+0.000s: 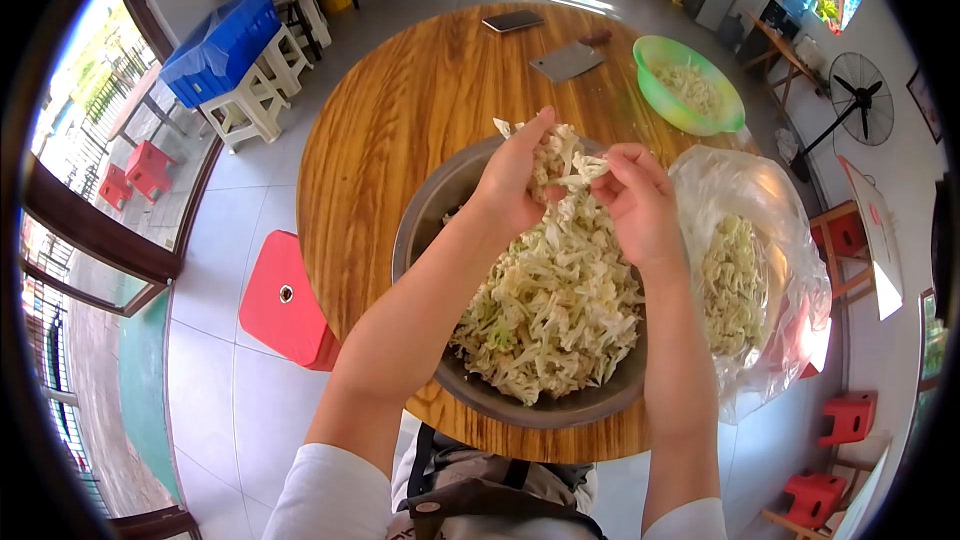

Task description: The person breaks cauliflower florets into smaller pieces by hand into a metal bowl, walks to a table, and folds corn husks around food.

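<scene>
Left hand (515, 180) is curling its fingers around a cauliflower cluster (556, 152), which is sitting between thumb and fingertips; its underside is hiding from view. Right hand (642, 202) is pinching a pale cauliflower piece (584, 173) between thumb and fingertips; the piece is sticking out toward the left fingers, just beside the cluster. Whether piece and cluster are joining, cannot tell.

Both hands are hovering over the far part of a metal bowl (530, 414). Below the fingers and toward the wearer, a heap of broken cauliflower (555, 320) is filling most of that bowl; greener bits are showing low on the left of the heap. Bowl is resting on the round wooden bench (350, 160), near its close edge.

Right of the right fingers, a clear plastic bag (795, 210) is lying open-looking and crumpled, more cauliflower pieces (733, 285) showing in it. Beyond the right fingers, off to the right, a green bowl (655, 95) is holding pale shreds (690, 87). Straight beyond the fingers, a cleaver (567, 62) is lying flat; a phone (512, 20) is lying farther out, slightly left.
</scene>
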A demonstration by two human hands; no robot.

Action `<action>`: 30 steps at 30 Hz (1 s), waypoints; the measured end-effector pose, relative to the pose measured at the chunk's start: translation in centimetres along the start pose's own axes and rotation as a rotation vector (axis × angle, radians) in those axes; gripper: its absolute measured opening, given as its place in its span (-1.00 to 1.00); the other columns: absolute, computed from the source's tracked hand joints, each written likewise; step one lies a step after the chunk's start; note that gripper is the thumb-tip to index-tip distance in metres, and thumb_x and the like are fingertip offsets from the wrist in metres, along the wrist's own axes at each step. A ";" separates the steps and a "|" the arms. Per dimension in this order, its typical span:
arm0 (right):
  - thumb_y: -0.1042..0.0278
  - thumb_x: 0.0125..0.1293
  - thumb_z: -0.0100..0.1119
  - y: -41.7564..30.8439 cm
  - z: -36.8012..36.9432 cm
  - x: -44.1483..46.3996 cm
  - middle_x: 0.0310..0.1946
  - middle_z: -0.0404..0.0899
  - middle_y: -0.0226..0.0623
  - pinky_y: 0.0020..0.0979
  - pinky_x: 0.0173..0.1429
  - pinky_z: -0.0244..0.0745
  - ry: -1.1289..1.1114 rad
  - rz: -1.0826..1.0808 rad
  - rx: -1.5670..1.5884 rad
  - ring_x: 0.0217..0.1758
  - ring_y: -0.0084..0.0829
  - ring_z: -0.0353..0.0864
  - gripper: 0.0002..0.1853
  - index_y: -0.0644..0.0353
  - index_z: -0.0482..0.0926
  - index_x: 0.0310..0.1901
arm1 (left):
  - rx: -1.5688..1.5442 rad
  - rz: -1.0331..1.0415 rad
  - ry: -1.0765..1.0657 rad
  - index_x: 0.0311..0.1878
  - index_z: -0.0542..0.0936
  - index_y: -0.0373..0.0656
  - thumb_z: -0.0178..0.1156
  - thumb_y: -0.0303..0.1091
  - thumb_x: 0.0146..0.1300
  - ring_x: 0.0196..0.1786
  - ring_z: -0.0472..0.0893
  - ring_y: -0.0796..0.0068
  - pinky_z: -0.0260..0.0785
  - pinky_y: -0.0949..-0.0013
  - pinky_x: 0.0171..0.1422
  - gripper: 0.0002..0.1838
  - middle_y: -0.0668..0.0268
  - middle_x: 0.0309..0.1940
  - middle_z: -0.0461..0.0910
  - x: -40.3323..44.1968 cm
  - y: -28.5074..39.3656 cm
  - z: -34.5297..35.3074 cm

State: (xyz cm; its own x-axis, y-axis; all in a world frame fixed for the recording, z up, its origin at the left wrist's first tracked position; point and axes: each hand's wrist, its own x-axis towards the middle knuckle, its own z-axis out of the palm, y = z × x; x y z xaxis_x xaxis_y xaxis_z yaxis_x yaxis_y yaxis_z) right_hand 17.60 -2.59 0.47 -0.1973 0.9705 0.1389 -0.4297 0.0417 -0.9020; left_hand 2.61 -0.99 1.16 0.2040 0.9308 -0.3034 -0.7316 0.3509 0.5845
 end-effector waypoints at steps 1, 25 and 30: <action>0.34 0.29 0.06 0.1 -0.6 0.1 -0.40 0.50 -0.49 -0.61 -0.27 0.32 -0.039 0.010 0.050 -0.39 -0.66 0.42 -0.87 0.21 0.50 -0.26 | -0.033 0.005 0.006 -0.32 0.42 -0.06 0.08 -0.10 0.27 -0.58 0.44 0.57 0.06 0.58 -0.76 -0.76 0.38 -0.51 0.48 0.0 0.1 0.0; 0.39 0.28 0.15 0.5 0.7 -0.3 -0.44 0.46 -0.47 -0.64 -0.31 0.27 -0.040 -0.191 -0.221 -0.44 -0.68 0.37 -0.87 0.26 0.48 -0.25 | -0.082 -0.062 -0.009 -0.24 0.48 -0.06 0.09 -0.15 0.27 -0.40 0.47 0.47 0.33 0.38 -0.40 -0.81 0.36 -0.34 0.52 1.6 -0.9 -1.1; 0.35 0.30 0.12 0.5 0.1 0.1 -0.52 0.38 -0.53 -0.63 -0.41 0.15 -0.035 -0.163 -0.067 -0.53 -0.69 0.24 -0.87 0.23 0.48 -0.29 | -0.082 -0.073 -0.012 -0.34 0.48 -0.04 0.06 -0.18 0.27 -0.56 0.42 0.57 0.21 0.49 -0.62 -0.83 0.41 -0.49 0.52 1.0 -0.4 -0.8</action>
State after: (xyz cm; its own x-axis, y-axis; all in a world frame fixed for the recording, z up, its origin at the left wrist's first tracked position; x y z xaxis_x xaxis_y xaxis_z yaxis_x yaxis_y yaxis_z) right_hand 17.30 -2.49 0.05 -0.1606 0.9408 0.2985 -0.3989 0.2147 -0.8915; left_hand 2.61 -0.25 -0.02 0.2662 0.9043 -0.3337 -0.7651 0.4088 0.4975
